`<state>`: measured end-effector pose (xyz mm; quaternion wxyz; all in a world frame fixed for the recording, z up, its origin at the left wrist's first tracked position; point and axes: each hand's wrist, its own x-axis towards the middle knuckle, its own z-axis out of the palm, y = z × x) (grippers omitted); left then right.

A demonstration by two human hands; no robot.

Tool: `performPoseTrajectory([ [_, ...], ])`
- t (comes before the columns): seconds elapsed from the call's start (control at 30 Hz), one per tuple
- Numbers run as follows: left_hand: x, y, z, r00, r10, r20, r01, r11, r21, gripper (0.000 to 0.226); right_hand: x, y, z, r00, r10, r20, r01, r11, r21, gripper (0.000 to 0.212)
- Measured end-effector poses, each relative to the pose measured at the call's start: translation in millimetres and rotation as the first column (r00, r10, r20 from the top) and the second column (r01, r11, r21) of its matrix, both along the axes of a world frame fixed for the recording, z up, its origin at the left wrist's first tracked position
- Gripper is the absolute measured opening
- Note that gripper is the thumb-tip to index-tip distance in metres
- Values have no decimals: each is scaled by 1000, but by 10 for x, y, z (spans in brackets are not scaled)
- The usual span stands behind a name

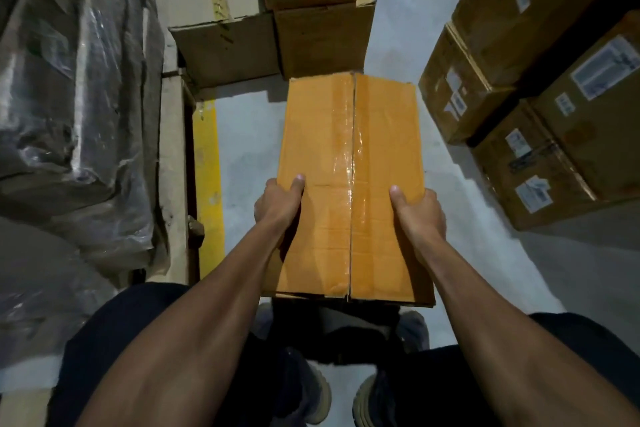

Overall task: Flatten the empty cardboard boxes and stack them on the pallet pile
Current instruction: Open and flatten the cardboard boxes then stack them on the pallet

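Cardboard box, orange-brown and sealed along its middle seam with clear tape, is held in front of the person above the grey floor. It is gripped at both long sides near its closer half. The left hand is curled round the left edge, with the thumb laid on the top face and the other fingers hidden under the side. The right hand is closed on the right edge in the same way, the thumb pressed on the top and the remaining fingers out of sight. The top flaps are seen closed and the box is not flattened.

Beyond the far end of the held box, brown cartons are stacked on the floor, one group just beside the far edge. At the right, more stacked cartons with white labels are placed, well apart from the right hand. At the left, a load wrapped in dark plastic film is seen beside a wooden edge, and a yellow line is painted on the floor near it. Below the box, dark trousers and two shoes of the person are visible. Whether the box touches the person's legs cannot be told.
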<state>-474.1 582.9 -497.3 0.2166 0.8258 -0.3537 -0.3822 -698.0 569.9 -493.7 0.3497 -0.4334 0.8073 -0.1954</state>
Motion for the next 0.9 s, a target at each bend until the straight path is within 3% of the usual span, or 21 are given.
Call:
performPoseTrajectory([
  [0.1,-6,2,-248,997,-63,39,60,995,79,73,45,-18,-162,998,42,-48,-37,994,100,77],
  [0.23,-24,32,-368,983,-141,118,145,989,-27,76,14,-39,-224,993,48,-112,-36,993,112,77],
  [0.33,-57,43,-320,875,-310,371,372,922,-107,74,13,-46,-242,992,38,-120,-27,995,93,75],
  [0.4,-94,8,-286,687,-486,540,644,751,-144,67,21,-41,-261,990,33,-139,-21,996,87,74],
  [0.47,-148,-57,-268,404,-656,638,886,453,-95,62,34,-35,-268,988,36,-149,-22,996,89,75],
  [0.53,-207,-139,-259,88,-703,705,988,151,27,63,34,-35,-271,987,36,-157,-22,996,92,75],
  [0.6,-224,-221,-266,-97,-647,756,994,-32,100,63,33,-31,-274,985,43,-166,-28,995,93,75],
  [0.67,-212,-310,-248,-187,-595,782,982,-133,134,61,34,-23,-272,984,46,-169,-31,995,90,75],
  [0.73,-209,-412,-203,-217,-541,812,972,-193,131,61,36,-16,-275,984,48,-174,-33,996,86,75],
  [0.9,-217,-557,255,-198,-522,829,959,-279,53,72,29,-10,-272,986,38,-160,-23,995,94,76],
])
